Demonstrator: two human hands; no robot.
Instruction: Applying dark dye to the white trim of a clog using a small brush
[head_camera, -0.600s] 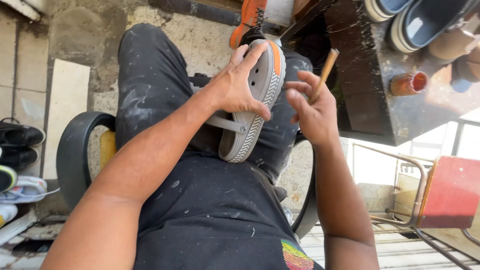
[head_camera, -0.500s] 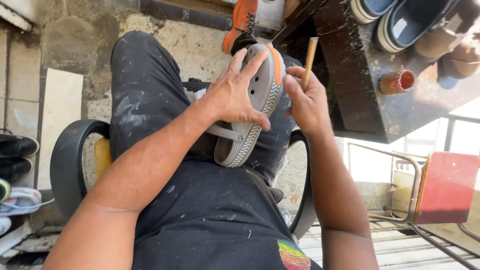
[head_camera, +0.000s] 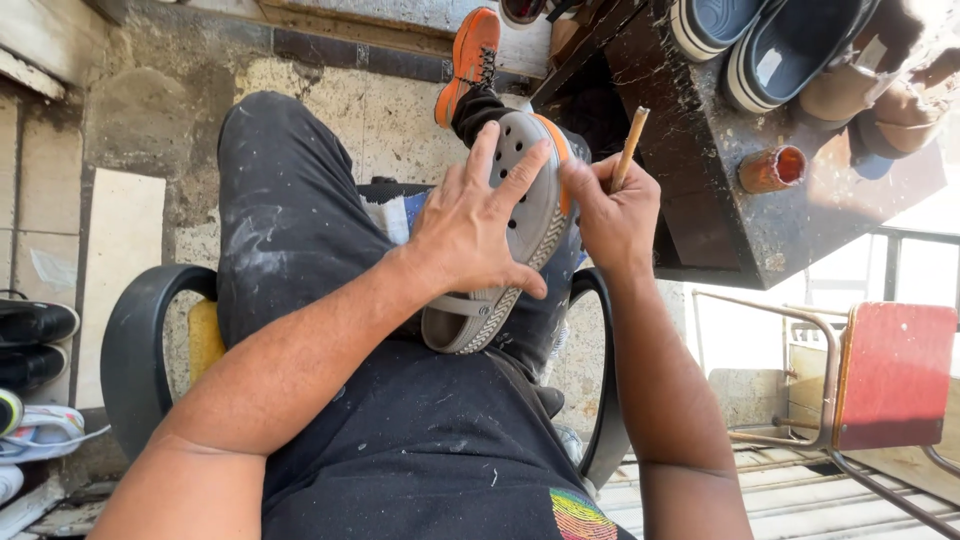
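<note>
Black, paint-flecked trousers (head_camera: 300, 250) fill the near ground; the person sits in a chair with dark curved armrests (head_camera: 130, 350). Grey perforated clog (head_camera: 510, 240) with an orange patch near its toe lies across the right thigh, ridged sole edge turned toward the right hand. Left hand (head_camera: 470, 225) lies spread over the clog's upper, fingers splayed and thumb hooked under the sole edge, gripping it against the leg. Right hand (head_camera: 615, 215) is just beside the toe end, fingers pinched closed around a thin wooden stick (head_camera: 630, 145) that points up and away; its lower tip is hidden behind the fingers. Beyond the knee, an orange sneaker (head_camera: 472, 55) is on the person's foot, set on the tiled floor. To the right stands a dark, stained workbench (head_camera: 700, 200); on it a small rusty-orange cup (head_camera: 772, 168) lying on its side, and farther off dark slip-on shoes (head_camera: 770, 40) with striped white soles. Red metal chair (head_camera: 890, 375) at far right. At the left edge, black shoes (head_camera: 35, 335) are stacked by the wall.
</note>
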